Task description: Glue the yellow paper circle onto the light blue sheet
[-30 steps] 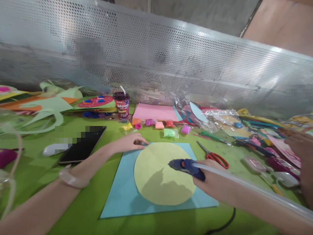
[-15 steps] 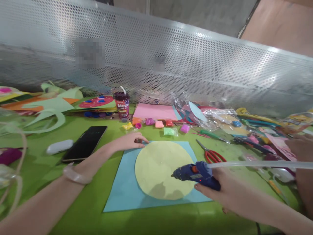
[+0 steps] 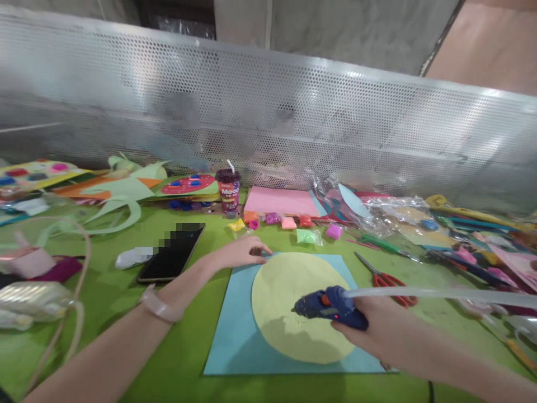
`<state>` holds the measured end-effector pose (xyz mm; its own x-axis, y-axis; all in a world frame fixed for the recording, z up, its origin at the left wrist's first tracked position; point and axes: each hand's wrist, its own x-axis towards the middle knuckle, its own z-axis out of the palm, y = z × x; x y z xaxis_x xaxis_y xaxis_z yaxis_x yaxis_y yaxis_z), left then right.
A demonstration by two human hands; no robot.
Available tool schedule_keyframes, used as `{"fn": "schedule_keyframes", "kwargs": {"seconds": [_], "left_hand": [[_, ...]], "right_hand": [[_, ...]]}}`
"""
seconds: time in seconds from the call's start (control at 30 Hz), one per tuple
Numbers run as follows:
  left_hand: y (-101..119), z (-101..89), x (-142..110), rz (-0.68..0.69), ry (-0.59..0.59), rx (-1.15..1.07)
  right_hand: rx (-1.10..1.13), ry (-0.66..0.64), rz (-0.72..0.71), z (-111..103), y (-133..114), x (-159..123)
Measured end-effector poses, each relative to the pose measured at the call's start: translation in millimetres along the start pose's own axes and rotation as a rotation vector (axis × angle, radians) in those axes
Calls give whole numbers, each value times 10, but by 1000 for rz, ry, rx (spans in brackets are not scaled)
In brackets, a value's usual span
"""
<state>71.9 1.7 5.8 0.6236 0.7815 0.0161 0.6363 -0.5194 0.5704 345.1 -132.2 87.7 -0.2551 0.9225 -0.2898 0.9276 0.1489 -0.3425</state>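
My right hand (image 3: 377, 324) grips a blue hot glue gun (image 3: 331, 307), its nozzle pointing left over the middle of a pale yellow paper circle (image 3: 289, 280). A long clear glue stick (image 3: 403, 292) sticks out of the gun's back. The circle lies on a blue paper sheet (image 3: 232, 336); whether it is stuck down I cannot tell. At the sheet's upper left corner, my left hand (image 3: 243, 252) rests with bent fingertips by the circle's edge, thumb and forefinger apart. Red-handled scissors (image 3: 390, 282) lie just right of the sheet.
A black phone (image 3: 174, 254) and a white case (image 3: 130, 257) lie left of my left hand. Behind the sheet are a lidded cup with a straw (image 3: 229, 190), small coloured clay packets (image 3: 308, 237) and pink paper (image 3: 281, 200). A perforated metal panel (image 3: 260, 117) borders the green table's back.
My view has swung left and up. Relative to the circle, the glue gun has moved left. My left hand keeps its place at the sheet's corner. Another person's hand at the right is out of view.
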Motion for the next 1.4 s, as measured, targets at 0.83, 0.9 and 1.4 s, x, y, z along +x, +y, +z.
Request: {"fn": "schedule_keyframes", "kwargs": {"seconds": [0.83, 0.9, 1.4], "left_hand": [[-90, -1, 57, -5, 7, -128], [-94, -12, 52, -9, -3, -141], [-132, -12, 52, -21, -8, -204]], "right_hand": [[122, -43, -91, -238, -177, 1022], [134, -49, -104, -231, -198, 1005], [136, -97, -183, -101, -388, 863]]}}
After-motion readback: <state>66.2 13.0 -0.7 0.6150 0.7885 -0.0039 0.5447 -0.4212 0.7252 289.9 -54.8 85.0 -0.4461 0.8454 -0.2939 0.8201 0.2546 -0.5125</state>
